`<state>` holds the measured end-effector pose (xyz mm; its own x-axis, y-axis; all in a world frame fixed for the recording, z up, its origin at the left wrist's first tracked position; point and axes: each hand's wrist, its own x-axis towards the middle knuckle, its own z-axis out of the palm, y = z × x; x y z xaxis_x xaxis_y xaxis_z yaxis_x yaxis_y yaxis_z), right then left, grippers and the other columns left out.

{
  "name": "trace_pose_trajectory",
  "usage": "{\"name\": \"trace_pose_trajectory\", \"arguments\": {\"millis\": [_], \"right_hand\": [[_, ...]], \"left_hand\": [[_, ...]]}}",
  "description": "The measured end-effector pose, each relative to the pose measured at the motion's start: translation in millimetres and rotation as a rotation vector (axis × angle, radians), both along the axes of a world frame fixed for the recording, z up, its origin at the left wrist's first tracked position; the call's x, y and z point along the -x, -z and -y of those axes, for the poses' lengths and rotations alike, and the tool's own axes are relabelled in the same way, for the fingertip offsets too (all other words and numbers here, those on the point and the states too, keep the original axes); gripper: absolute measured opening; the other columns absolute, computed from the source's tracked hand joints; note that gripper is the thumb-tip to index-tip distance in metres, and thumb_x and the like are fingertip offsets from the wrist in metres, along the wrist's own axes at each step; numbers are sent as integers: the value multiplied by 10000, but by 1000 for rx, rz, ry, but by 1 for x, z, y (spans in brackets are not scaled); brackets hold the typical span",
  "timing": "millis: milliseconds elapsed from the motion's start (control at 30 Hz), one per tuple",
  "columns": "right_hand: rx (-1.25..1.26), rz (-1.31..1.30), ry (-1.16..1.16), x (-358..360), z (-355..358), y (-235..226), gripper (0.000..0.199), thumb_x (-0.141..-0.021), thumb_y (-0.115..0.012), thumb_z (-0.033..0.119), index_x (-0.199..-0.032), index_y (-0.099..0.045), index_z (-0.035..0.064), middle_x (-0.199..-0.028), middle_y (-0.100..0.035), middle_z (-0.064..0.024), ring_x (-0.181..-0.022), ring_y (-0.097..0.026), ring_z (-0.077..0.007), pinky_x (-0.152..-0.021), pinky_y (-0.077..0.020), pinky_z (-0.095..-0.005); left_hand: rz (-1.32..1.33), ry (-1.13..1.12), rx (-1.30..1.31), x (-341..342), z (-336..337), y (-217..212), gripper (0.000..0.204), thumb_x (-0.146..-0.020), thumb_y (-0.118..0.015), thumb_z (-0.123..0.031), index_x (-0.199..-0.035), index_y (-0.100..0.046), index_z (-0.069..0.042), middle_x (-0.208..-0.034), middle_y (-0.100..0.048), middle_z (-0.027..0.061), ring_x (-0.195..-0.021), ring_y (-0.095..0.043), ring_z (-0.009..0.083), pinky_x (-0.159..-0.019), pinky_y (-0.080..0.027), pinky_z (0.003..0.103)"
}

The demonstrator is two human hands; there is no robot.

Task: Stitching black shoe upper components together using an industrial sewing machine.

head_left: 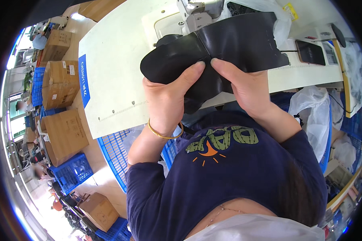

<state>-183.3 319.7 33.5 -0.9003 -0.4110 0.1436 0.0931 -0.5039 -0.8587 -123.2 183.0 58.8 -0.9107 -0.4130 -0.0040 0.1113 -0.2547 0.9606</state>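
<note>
Both my hands grip one black, smooth, leather-like piece [245, 40] with a seam across its middle and a ragged right edge. My left hand [169, 92] closes on its left part, the thumb pressed beside the seam. On the other side of the seam lies the thumb of my right hand [245, 84], its fingers hidden beneath the material. The two thumb tips almost meet at the seam. Part of the piece hangs down between my wrists. Just beyond it stands the metal head of a sewing machine [201, 14], partly covered by the piece.
The white sewing table [116, 80] has a ruler strip along its near edge. A black phone [310, 52] lies at the right. Blue plastic crates [112, 152] and clear plastic bags [309, 108] sit below the table edge. Cardboard boxes [66, 136] line the floor at left.
</note>
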Motion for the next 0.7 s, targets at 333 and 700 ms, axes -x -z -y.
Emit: {"name": "trace_pose_trajectory", "arguments": {"millis": [333, 700], "right_hand": [[-35, -65, 94, 2, 4, 10, 223, -790, -668, -17, -1001, -593, -19, -923, -624, -49, -815, -603, -101, -720, -509, -238], [-92, -102, 79, 1, 3, 8, 232, -796, -653, -35, -1018, -587, -33, -947, -635, -68, -843, -612, -109, -744, -519, -244]], "left_hand": [[-39, 45, 1, 1, 1, 6, 218, -781, -686, 34, -992, -643, -2, -923, -664, 65, -818, -623, 128, -728, -507, 252], [-54, 7, -294, 3, -3, 5, 177, -823, -641, 6, -999, -620, 5, -918, -654, 64, -808, -628, 131, -707, -517, 259]]}}
